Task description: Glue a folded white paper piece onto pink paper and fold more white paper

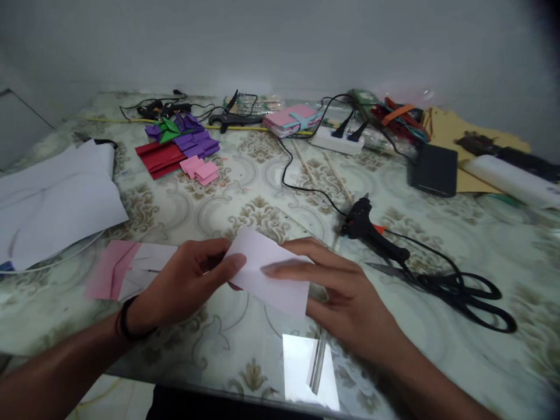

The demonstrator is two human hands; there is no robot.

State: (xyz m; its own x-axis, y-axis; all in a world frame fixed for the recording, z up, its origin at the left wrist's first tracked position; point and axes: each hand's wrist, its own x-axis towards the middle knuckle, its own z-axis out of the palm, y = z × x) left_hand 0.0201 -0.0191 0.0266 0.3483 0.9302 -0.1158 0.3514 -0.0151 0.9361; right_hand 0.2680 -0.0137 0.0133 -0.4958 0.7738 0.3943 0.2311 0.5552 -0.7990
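A small sheet of white paper (275,286) is held tilted just above the patterned table, between my two hands. My left hand (196,280) pinches its left edge, thumb on top and fingers underneath. My right hand (336,286) grips the right side, with fingers over the face and others behind the sheet. Beside my left wrist lies a folded pink paper (111,268), next to a white paper piece with dark marks (144,265). A black hot glue gun (371,230) and black-handled scissors (455,291) lie to the right of my right hand.
Folded red (161,157), purple (196,143) and pink papers (200,170) lie at the back left. Large white sheets (56,198) cover the left side. At the back stands a white power strip (336,142) with plugs. A black box (435,169) sits at the right.
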